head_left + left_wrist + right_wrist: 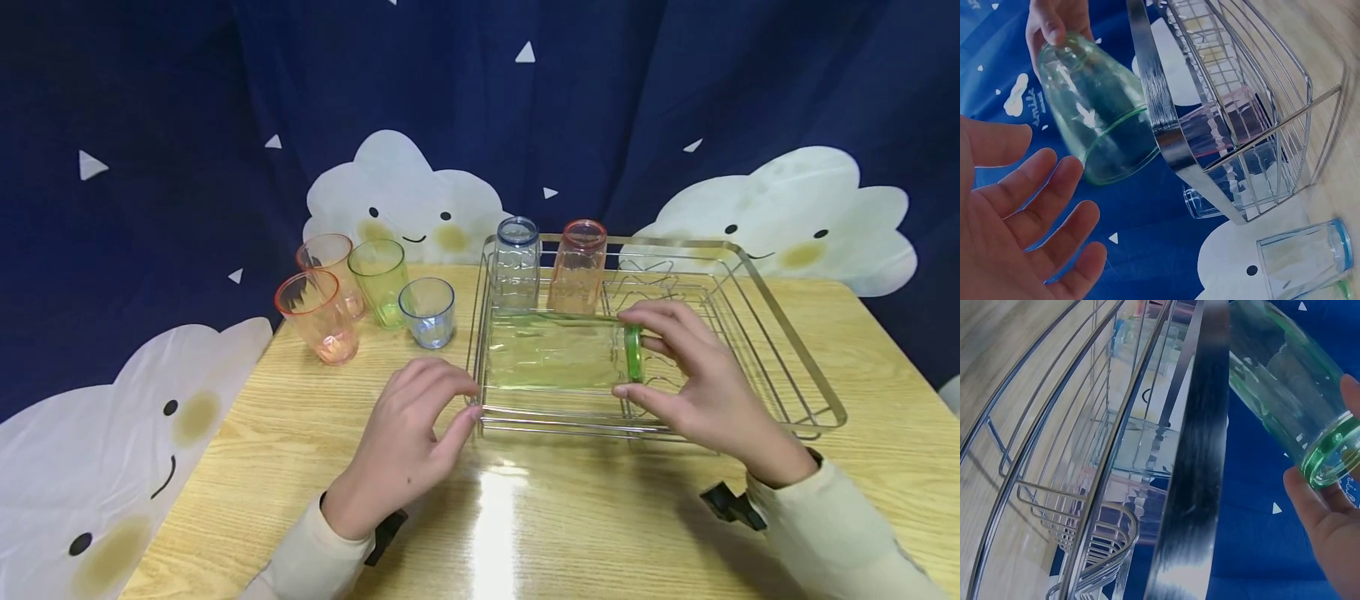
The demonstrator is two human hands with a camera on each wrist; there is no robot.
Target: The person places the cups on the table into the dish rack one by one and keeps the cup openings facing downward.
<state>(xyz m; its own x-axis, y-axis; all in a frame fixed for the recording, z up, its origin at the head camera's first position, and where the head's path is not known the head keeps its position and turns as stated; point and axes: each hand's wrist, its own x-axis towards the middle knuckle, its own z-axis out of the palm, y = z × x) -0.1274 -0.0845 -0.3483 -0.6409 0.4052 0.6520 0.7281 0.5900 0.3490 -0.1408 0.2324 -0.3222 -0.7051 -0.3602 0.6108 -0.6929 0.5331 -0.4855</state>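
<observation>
My right hand (705, 387) grips a clear green glass (558, 354) by its thick base. It lies sideways above the front of a wire dish rack (792, 335), its mouth toward the left. In the left wrist view the glass's rim (1116, 178) faces my left hand (1035, 212), whose fingers are spread and loosely bent with nothing in them. Over the rack's left front corner, that same hand hovers close to the mouth of the glass. Inside the rack, a blue glass (516, 271) and a red-tinted glass (579, 271) stand upside down at the back left.
Left of the rack, two orange glasses (321, 321), a green glass (378, 285) and a short blue glass (429, 317) stand upright on the wooden table (300, 433). Behind hangs a dark blue curtain (450, 83) with clouds.
</observation>
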